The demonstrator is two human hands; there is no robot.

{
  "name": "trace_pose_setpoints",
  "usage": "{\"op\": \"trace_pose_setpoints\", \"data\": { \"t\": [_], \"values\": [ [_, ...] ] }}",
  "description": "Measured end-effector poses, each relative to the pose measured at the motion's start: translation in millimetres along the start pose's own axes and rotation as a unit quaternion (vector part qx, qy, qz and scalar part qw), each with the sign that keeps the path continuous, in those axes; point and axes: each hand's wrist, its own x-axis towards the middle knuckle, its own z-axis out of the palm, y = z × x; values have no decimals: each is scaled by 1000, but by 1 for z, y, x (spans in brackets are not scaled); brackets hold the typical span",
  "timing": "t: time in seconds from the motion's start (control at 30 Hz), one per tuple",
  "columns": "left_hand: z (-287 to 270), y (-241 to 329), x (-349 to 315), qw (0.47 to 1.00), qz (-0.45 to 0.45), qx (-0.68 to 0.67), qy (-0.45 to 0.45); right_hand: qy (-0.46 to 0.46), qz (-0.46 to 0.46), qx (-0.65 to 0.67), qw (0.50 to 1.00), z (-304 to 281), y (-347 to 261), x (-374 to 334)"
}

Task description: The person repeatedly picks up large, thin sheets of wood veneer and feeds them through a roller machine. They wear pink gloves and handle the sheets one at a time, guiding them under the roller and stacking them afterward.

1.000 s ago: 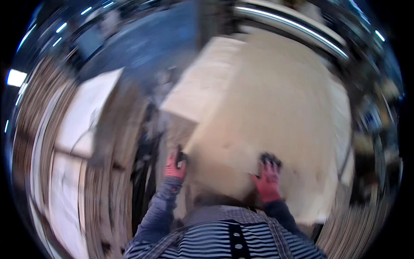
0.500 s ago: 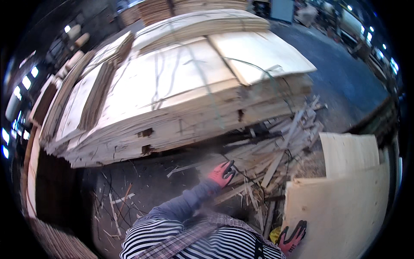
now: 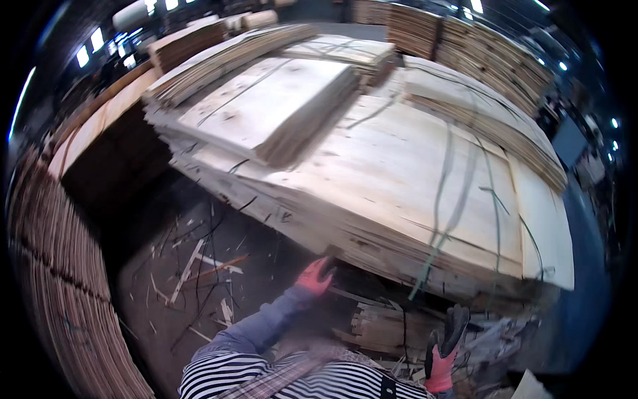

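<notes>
Head view: a worker's two gloved hands are near a large stack of pale wood sheets (image 3: 399, 159) that fills the middle. The left hand (image 3: 316, 276) is beside the stack's near edge, thumb and fingers apart, apparently empty; whether it touches the wood is unclear. The right hand (image 3: 445, 352) is raised below the near edge, toward its right end, fingers extended, holding nothing. A smaller bundle of sheets (image 3: 266, 106) lies on top, by the stack's left end. A green strap (image 3: 425, 269) hangs over the near edge and could snag a glove. The ragged sheet edges might splinter or catch fingers. Wood strips (image 3: 187, 271) scattered on the dark floor (image 3: 259, 292) could trip or slide underfoot.
</notes>
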Motion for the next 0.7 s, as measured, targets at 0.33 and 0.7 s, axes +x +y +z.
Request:
{"op": "trace_pose_setpoints", "data": {
  "t": [0.33, 0.7],
  "values": [
    [-117, -154, -96, 959, -199, -62, 192, -357, -318, 266, 837, 225, -251, 83],
    [-330, -374, -66, 900, -290, -77, 316, -485, -277, 287, 779, 464, -480, 72]
  ]
}}
